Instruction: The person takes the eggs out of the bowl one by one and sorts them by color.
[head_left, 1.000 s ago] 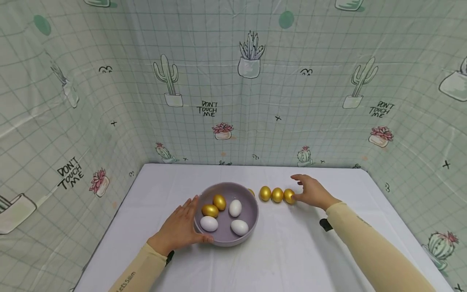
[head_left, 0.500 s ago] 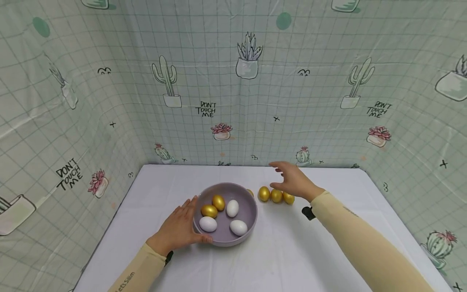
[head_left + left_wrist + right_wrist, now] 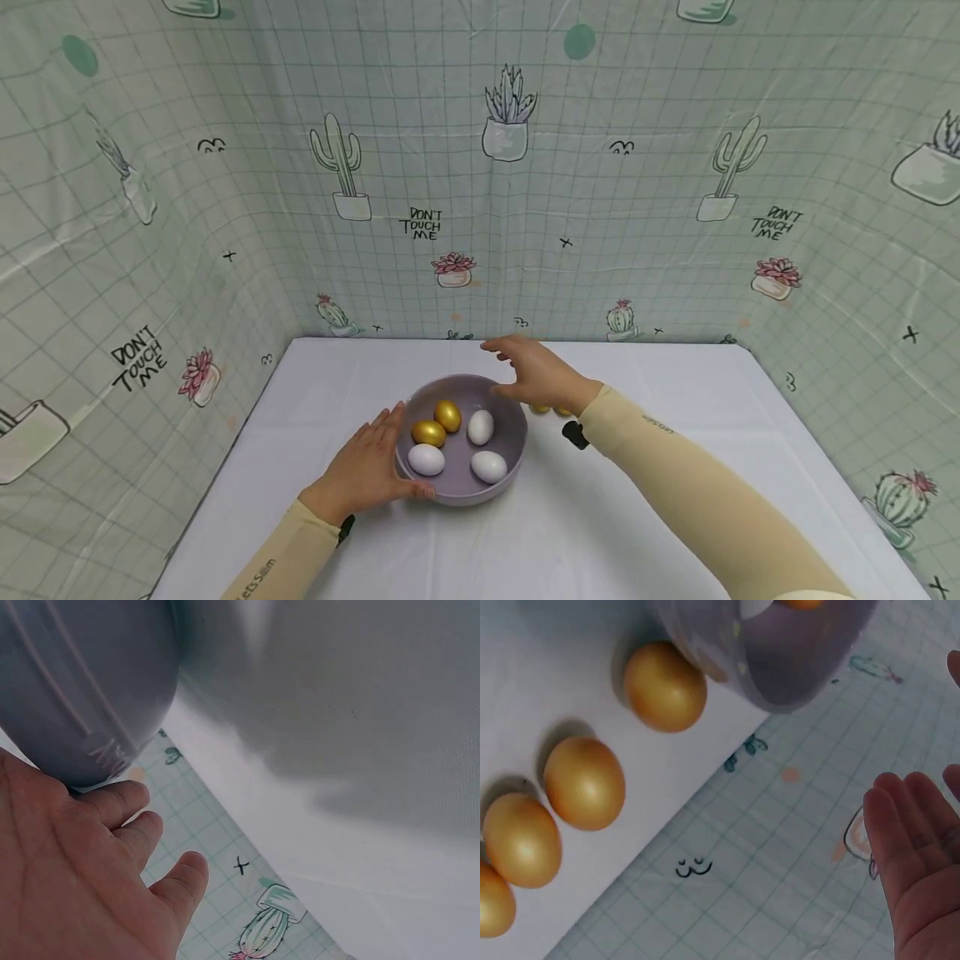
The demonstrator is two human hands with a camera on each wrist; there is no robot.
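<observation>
A purple-grey bowl (image 3: 516,437) stands mid-table, with two gold eggs (image 3: 428,433) and three white eggs (image 3: 481,427) inside. My left hand (image 3: 363,471) rests along the bowl's left side, thumb at the front and fingers stretched along the rim. In the left wrist view its fingers (image 3: 124,799) lie beside the bowl's outer wall. My right hand (image 3: 543,375) hovers at the bowl's back right rim, thumb and fingers spread, holding nothing. Beneath that hand, a row of several gold eggs (image 3: 585,782) lies on the table, partly hidden from the head view; one is right against the bowl.
A white cloth covers the table (image 3: 645,533). Around its back and sides hangs a green grid curtain (image 3: 570,183) printed with cacti. Black wrist devices (image 3: 576,434) show under the beige sleeves (image 3: 675,467).
My right hand has moved left from the rightmost gold egg, passing above the row to the bowl's rim. The left hand stays against the bowl. The eggs have not moved.
</observation>
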